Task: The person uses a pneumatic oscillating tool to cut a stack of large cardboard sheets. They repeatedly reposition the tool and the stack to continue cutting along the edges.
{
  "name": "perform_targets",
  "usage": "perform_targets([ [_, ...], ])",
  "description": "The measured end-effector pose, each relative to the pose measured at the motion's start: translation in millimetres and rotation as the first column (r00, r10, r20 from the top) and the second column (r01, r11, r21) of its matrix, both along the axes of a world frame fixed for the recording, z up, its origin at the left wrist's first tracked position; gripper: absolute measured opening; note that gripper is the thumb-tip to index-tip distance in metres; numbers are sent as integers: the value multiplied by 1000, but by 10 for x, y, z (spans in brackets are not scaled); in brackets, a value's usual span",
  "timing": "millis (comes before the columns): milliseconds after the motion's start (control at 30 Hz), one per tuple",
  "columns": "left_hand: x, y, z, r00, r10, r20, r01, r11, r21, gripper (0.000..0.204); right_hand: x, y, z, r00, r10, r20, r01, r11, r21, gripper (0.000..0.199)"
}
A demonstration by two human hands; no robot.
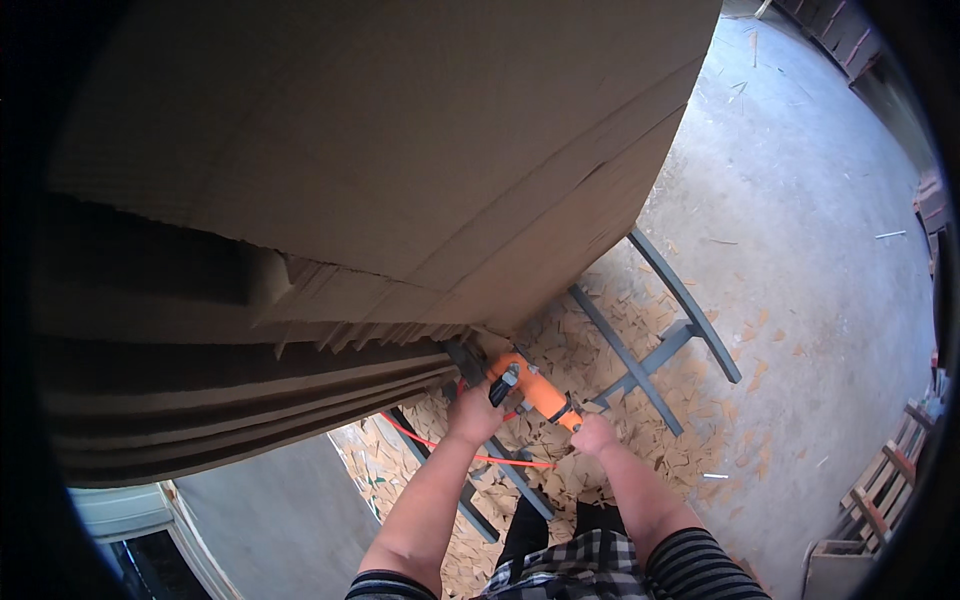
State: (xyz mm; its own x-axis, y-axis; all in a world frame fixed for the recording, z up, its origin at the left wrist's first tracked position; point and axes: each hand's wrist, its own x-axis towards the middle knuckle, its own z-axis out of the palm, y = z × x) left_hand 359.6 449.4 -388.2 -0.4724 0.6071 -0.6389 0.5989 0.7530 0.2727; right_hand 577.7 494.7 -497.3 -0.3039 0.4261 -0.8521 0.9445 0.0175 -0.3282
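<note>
A tall stack of brown cardboard sheets (380,150) fills the upper left, its layered edges facing me. At the stack's lower corner sits an orange power tool (528,385) with a black front end (466,360) pressed against the cardboard edge. My left hand (474,412) grips the tool near its front, and my right hand (594,434) holds its rear handle. An orange cable (440,446) runs from the tool down to the left, under my left forearm.
A grey metal frame (650,360) supports the stack above a concrete floor (820,250) littered with several small cardboard offcuts (690,445). Wooden pallets (880,490) lean at the right edge. A pale machine or cabinet (130,510) is at lower left.
</note>
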Motion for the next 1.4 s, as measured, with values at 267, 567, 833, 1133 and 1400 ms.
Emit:
perform_targets([
  [267, -23, 24, -306, 1000, 14, 25, -14, 1000, 3, 39, -4, -14, -474, 999, 36, 14, -36, 999, 23, 34],
  [567, -119, 77, -762, 998, 17, 65, -13, 998, -58, 43, -12, 2, -740, 998, 32, 45, -33, 999, 8, 33],
  [833, -256, 40, -1283, 997, -58, 43, 58, 998, 16, 45, -11, -21, -1029, 995, 29, 90, -28, 999, -16, 34],
  [1133, -406, 144, -1588, 994, -104, 31, 101, 990, 100, 34, -61, -190, -1063, 990, -114, 87, 118, 992, -47, 31],
  [1400, -672, 130, -1842, 990, -95, 105, 98, 995, -29, 48, -202, -312, -779, 987, -148, 68, 156, 980, -127, 30],
])
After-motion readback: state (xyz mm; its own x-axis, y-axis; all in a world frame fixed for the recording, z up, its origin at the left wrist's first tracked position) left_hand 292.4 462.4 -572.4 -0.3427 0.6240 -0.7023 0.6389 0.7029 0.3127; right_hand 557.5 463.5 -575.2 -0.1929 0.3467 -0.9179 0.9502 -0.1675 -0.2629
